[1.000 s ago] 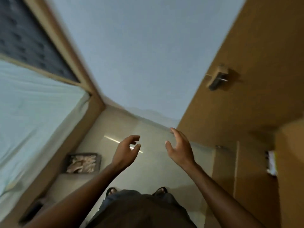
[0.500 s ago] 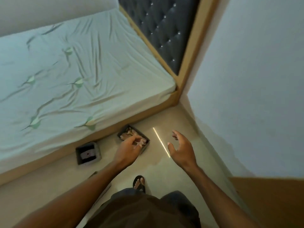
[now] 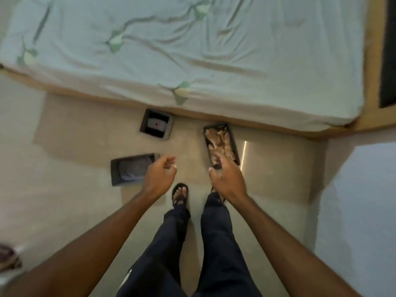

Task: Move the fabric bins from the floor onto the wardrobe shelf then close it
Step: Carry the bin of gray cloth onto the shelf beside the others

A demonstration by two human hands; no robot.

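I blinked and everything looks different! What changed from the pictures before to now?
The head camera swung from the wall and brown wardrobe down to the floor by the bed, so a third dark fabric bin with grey cloth came into view. The right hand moved over the long dark bin of beige pieces; the left hand hangs nearby. Both hands stay empty; the small dark square bin did not move.

Single head-worn view, looked steeply down from standing height. Left hand point(image 3: 159, 177) and right hand point(image 3: 227, 181) mid-frame, close to lens. Floor point(image 3: 75, 211) below hands, bed point(image 3: 192, 50) beyond fingertips. Wide-angle; no second view.
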